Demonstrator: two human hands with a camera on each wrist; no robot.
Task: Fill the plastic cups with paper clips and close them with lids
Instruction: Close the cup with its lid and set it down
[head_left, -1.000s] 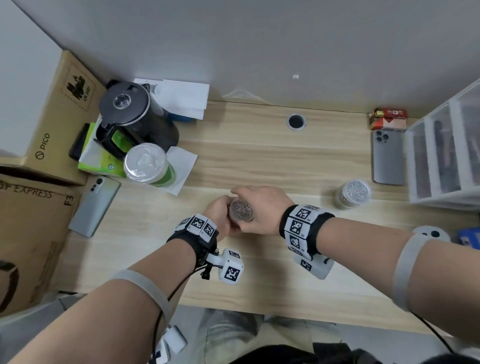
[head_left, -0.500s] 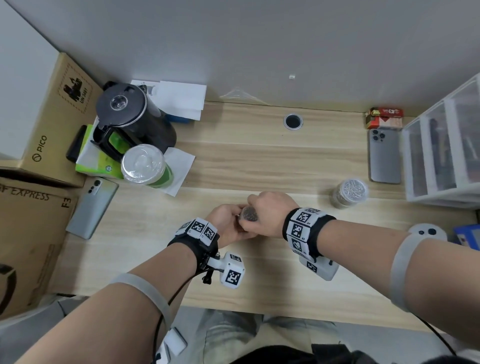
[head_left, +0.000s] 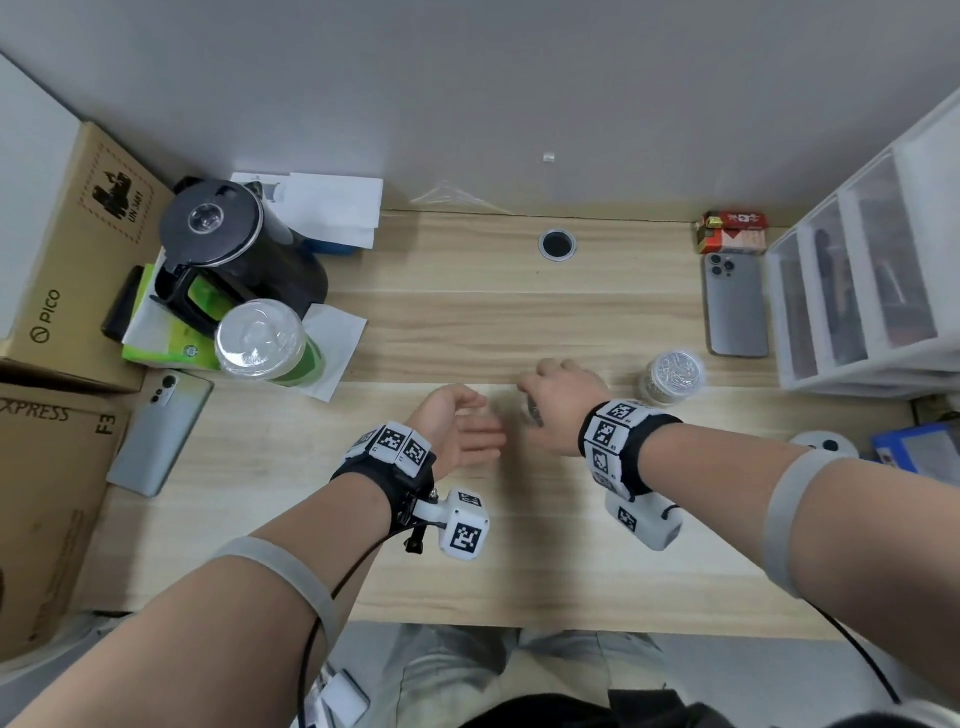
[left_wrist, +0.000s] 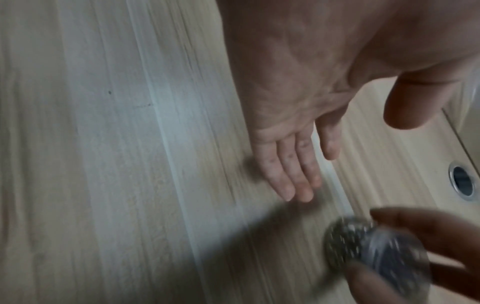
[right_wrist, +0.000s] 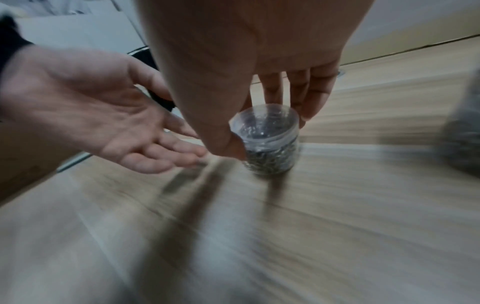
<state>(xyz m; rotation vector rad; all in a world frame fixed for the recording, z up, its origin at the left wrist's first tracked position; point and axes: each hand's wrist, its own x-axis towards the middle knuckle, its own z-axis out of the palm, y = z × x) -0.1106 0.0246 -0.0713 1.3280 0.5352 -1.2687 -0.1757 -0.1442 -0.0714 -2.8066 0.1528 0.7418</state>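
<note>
The right hand (head_left: 558, 402) reached down over a small clear plastic cup (right_wrist: 267, 142) packed with paper clips and capped with a clear lid, its thumb on the near side of the rim and its fingers (right_wrist: 309, 92) curled over the far side, so that it gripped the cup from above. The right wrist view was smeared by motion, and whether the cup's base touched the desk (head_left: 467, 322) or hung just over it could not be told. In the head view the cup was almost wholly hidden under that hand, near the middle of the desk. The left hand (head_left: 457, 431) lay just beside it to the left, palm turned up and inward, its fingers (left_wrist: 288, 170) straight and relaxed, holding nothing and apart from the cup. A second plastic cup (head_left: 672, 376), also full of paper clips and lidded, stood upright on the desk to the right of the right hand, near a set of clear plastic drawers (head_left: 862, 291). A grey phone (head_left: 735, 306) lay face down behind that cup, with a red packet (head_left: 732, 231) beyond it by the wall. On the left of the desk stood a black kettle (head_left: 234, 244), with a larger lidded cup with green contents (head_left: 265, 343) just in front of it on a white napkin (head_left: 337, 332), and another phone (head_left: 161, 431) lay near cardboard boxes (head_left: 67, 249). A round cable hole (head_left: 557, 244) sat towards the back of the desk.
</note>
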